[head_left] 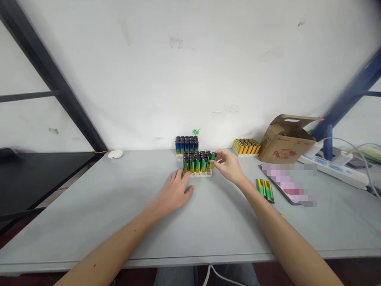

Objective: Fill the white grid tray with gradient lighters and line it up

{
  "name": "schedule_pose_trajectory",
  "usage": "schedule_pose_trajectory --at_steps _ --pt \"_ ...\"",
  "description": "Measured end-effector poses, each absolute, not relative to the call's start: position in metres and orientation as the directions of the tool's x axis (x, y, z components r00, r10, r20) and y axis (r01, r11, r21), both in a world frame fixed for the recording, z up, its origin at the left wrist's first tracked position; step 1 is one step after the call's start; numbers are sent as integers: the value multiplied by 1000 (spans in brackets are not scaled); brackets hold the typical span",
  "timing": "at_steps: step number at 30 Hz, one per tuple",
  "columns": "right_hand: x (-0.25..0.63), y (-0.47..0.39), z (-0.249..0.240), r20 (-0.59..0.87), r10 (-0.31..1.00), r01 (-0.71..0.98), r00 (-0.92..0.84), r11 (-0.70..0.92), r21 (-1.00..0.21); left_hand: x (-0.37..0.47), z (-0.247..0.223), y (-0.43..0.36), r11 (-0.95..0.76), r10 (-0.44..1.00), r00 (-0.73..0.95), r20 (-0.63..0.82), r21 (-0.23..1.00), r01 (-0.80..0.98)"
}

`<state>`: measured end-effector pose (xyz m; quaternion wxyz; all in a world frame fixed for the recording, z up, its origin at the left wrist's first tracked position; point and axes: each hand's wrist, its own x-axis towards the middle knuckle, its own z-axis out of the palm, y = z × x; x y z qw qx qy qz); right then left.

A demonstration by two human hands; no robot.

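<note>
A pale tray [200, 174] at the middle of the desk holds several upright green-and-black batteries [197, 163]. My right hand [228, 165] pinches a green battery [212, 157], slightly tilted, at the tray's right end. My left hand [177, 190] lies at the tray's front left corner, its fingers apart and fingertips by the tray. Behind stands a block of blue-and-black batteries [187, 145]. A few loose green-and-yellow batteries [265, 190] lie on the desk beside my right forearm.
Yellow batteries [247, 146] fill another tray near the wall, beside an open cardboard box [287, 141]. A partly blurred pink flat item [287, 184] and a white power strip [336, 171] lie at the right. A white rounded case [115, 154] sits at the back left.
</note>
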<state>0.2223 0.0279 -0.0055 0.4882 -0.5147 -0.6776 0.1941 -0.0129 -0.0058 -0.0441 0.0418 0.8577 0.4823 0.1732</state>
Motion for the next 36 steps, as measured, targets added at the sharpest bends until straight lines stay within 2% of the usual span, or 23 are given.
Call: schedule_pose_trajectory --at_steps 10,13,17,24,27,29,31,33,36 --pt "227 29 -12 319 940 513 -122 335 -790 -12 -40 -8 -520 851 468 239 251 817" --pt "226 27 -13 387 918 613 -86 354 -706 -12 -40 -8 -528 845 474 247 244 814" --pt "224 24 -11 451 892 765 -9 297 -572 -12 -40 -7 -530 844 477 247 240 813" --pt "225 11 -11 482 875 833 45 234 -502 -11 -39 -6 -519 851 475 222 230 823" --pt "229 -2 -17 445 890 868 99 141 -475 -12 -41 -5 -523 849 477 225 231 821" --pt "235 -11 -21 361 917 926 170 -23 -376 -13 -41 -5 -529 846 483 227 236 815" --pt "244 -22 -24 286 924 960 253 -204 -193 -13 -41 -6 -536 841 489 231 240 809" --pt "254 -32 -25 181 942 959 284 -279 -55 -13 -39 -7 -538 840 489 236 240 808" --pt "267 -46 -26 50 935 937 350 -351 1 -12 -37 -9 -534 842 487 233 235 812"
